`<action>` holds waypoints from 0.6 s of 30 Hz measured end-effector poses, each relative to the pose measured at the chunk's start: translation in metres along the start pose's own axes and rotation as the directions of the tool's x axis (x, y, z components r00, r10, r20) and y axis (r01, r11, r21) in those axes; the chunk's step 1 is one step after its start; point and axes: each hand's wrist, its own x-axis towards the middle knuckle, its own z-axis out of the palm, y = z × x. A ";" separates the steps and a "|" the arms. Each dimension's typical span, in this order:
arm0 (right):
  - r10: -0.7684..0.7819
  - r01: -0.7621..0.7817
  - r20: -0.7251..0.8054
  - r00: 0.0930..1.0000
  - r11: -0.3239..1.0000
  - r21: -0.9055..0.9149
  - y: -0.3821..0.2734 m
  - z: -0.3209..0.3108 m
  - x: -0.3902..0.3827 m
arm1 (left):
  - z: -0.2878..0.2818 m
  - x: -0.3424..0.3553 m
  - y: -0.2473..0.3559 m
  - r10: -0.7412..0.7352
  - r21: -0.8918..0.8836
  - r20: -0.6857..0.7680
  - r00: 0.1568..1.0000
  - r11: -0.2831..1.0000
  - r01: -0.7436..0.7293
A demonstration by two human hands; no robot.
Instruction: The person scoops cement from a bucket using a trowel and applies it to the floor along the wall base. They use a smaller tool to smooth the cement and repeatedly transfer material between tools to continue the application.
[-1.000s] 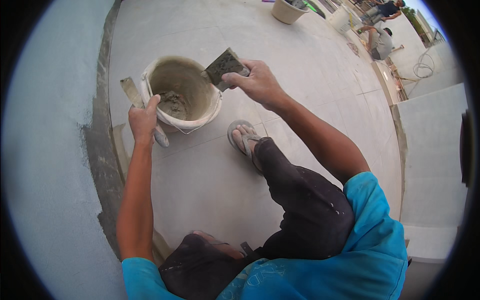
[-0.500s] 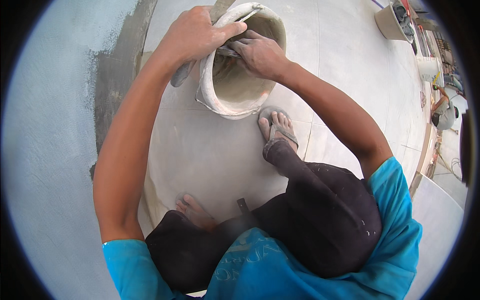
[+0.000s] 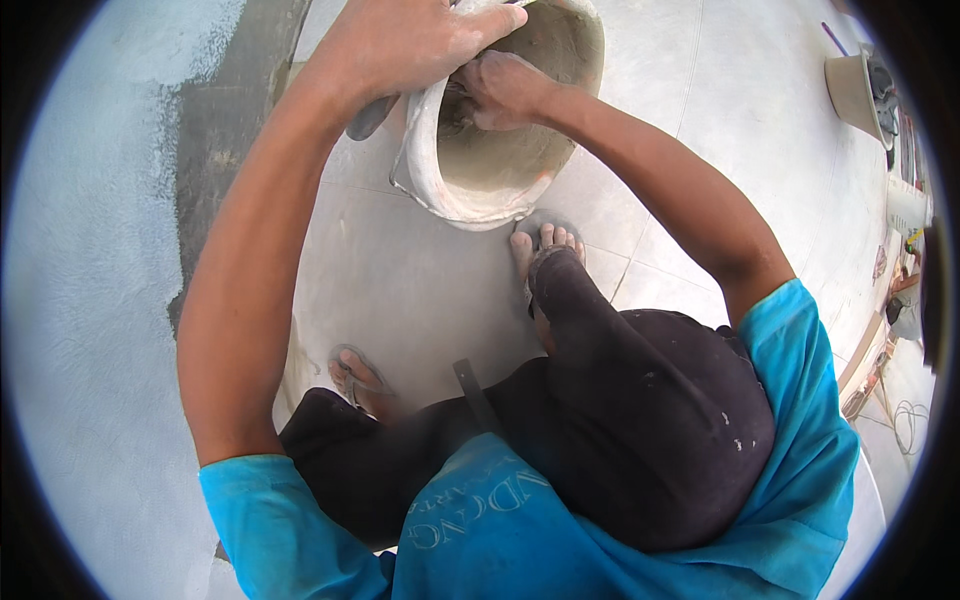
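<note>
A white bucket (image 3: 430, 165), crusted with grey plaster and with a wire handle, stands tilted on the floor in front of me. My left hand (image 3: 410, 45) is closed at its left rim, thumb laid over the edge. Below that palm sticks out the dark rounded end of a tool (image 3: 371, 118); the rest of the tool is hidden. My right hand (image 3: 500, 90) reaches inside the bucket near the left inner wall, its fingers curled. What they hold, if anything, is hidden. Grey paste smears the inside of the bucket.
A pale blue-white wall (image 3: 90, 280) with a rough grey strip (image 3: 225, 140) runs along my left. My sandalled feet stand on large tiles (image 3: 400, 270). At the far right are a beige tub (image 3: 853, 92) holding dark items, a cable coil (image 3: 908, 425) and another person (image 3: 906, 305).
My right hand has turned and its fingers have curled closer to the inner wall. The view has shifted, so the bucket and left hand appear higher. My left hand keeps its place at the rim.
</note>
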 end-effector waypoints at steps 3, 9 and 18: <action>0.167 -0.288 0.283 0.944 0.837 0.466 0.005 -0.019 -0.001 | -0.001 -0.002 -0.001 -0.094 0.020 -0.012 0.996 0.995 0.094; 0.176 -0.282 0.252 0.952 0.180 0.942 0.009 -0.089 -0.055 | -0.002 -0.010 -0.036 -0.260 -0.192 -0.275 0.926 0.958 0.213; 0.480 0.249 -0.206 0.853 -0.027 0.968 0.067 -0.169 -0.122 | 0.072 0.062 -0.067 -0.581 -0.797 -0.317 0.750 0.592 0.122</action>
